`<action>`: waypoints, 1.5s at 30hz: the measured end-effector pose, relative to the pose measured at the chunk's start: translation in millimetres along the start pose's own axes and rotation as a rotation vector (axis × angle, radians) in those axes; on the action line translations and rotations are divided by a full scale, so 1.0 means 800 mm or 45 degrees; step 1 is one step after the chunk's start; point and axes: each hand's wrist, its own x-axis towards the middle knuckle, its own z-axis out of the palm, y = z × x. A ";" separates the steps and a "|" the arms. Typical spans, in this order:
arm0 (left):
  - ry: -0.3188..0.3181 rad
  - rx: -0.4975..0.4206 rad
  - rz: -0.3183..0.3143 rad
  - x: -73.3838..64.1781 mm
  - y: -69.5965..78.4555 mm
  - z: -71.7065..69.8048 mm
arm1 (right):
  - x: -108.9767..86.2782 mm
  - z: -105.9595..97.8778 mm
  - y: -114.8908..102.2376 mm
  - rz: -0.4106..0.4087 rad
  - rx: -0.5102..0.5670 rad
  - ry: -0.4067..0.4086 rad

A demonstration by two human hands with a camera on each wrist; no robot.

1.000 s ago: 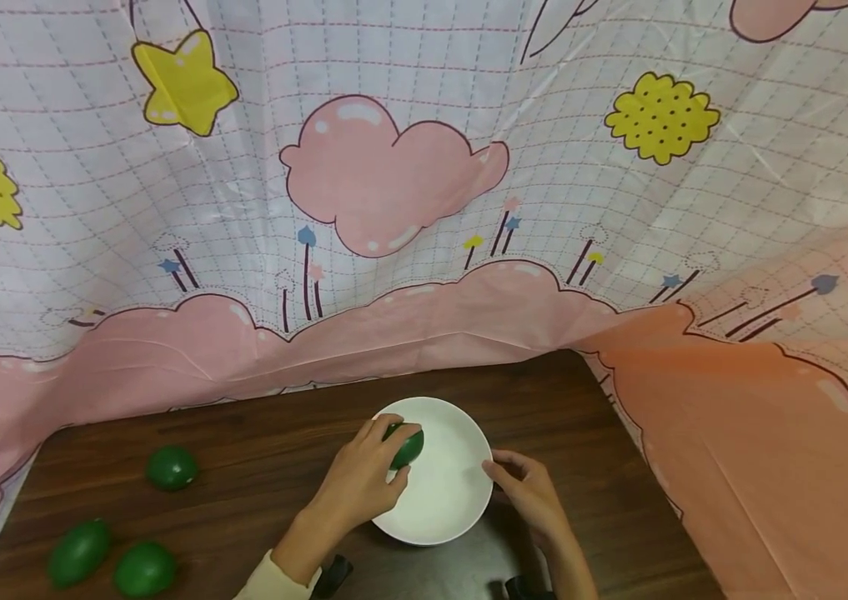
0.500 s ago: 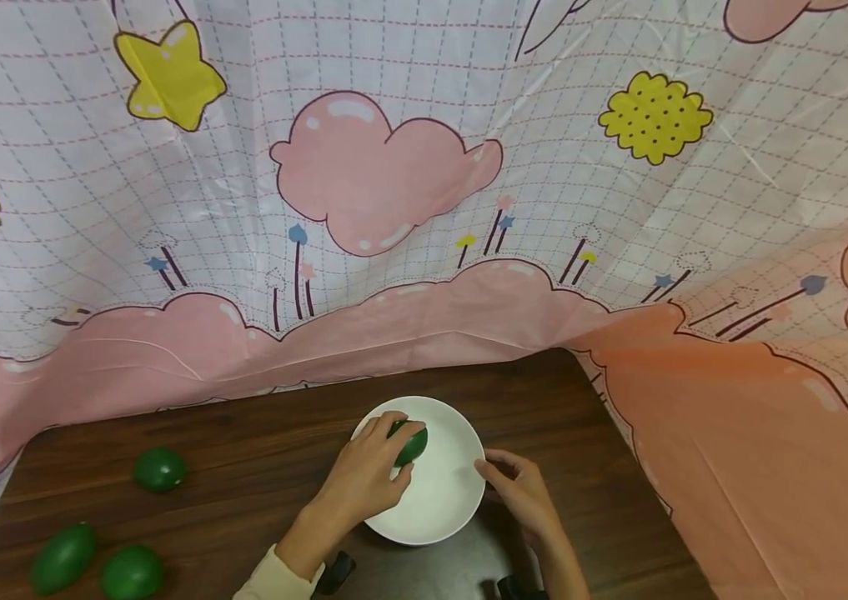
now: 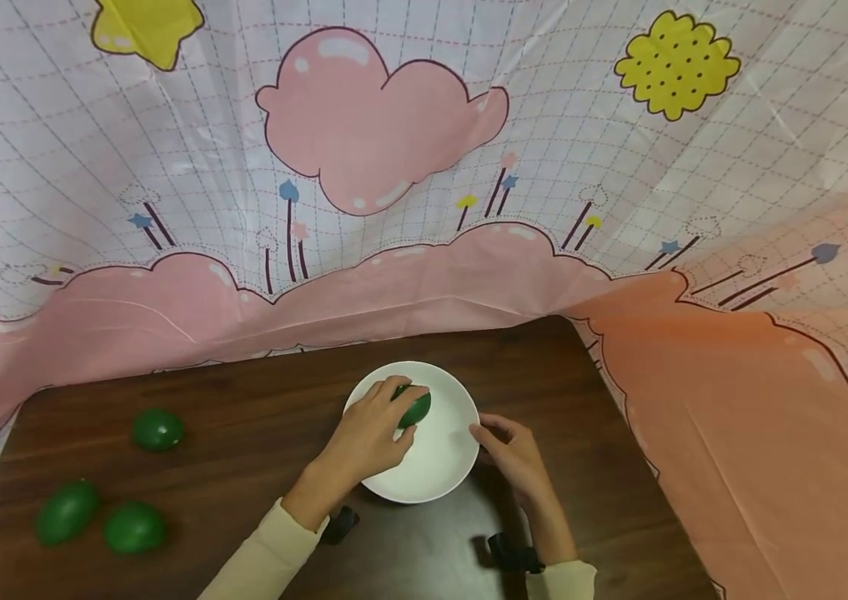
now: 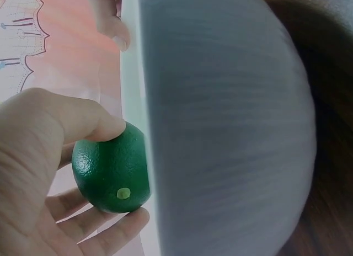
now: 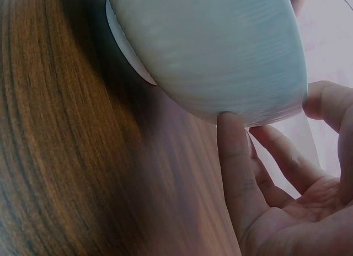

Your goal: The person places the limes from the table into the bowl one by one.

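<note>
My left hand (image 3: 367, 435) grips a dark green lime (image 3: 415, 408) between thumb and fingers, over the inside of a white bowl (image 3: 442, 462). In the left wrist view the held lime (image 4: 110, 170) shows a pale stem spot facing the camera, and overlaps the bowl's rim line. At the bowl's right side my right hand (image 3: 519, 458) pinches the rim, thumb at the edge and fingers against the outer wall. The right wrist view shows those fingers (image 5: 234, 151) under the bowl's curved side (image 5: 220, 52). The bowl stands upright on the dark wood table.
Three more limes lie at the table's left: one farther back (image 3: 157, 429), one at the left (image 3: 67, 512) and one nearer the front (image 3: 134, 527). A printed cloth with pink clouds (image 3: 378, 125) hangs behind the wooden table (image 3: 258, 417) and along its right side.
My left hand, still holding the lime, has shifted slightly right over the bowl. The right hand keeps its hold on the rim. The head view has tilted down, so the scene sits higher.
</note>
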 end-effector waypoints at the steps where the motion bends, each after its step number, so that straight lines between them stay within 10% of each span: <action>1: -0.006 0.007 0.002 0.002 -0.002 -0.003 | 0.003 0.002 -0.003 0.003 -0.003 -0.002; 35: 0.125 0.009 -0.162 -0.052 -0.035 -0.035 | -0.017 -0.009 0.013 0.087 -0.030 0.062; 45: 0.137 0.059 -0.382 -0.102 -0.077 -0.060 | -0.001 0.009 -0.003 0.069 -0.012 0.034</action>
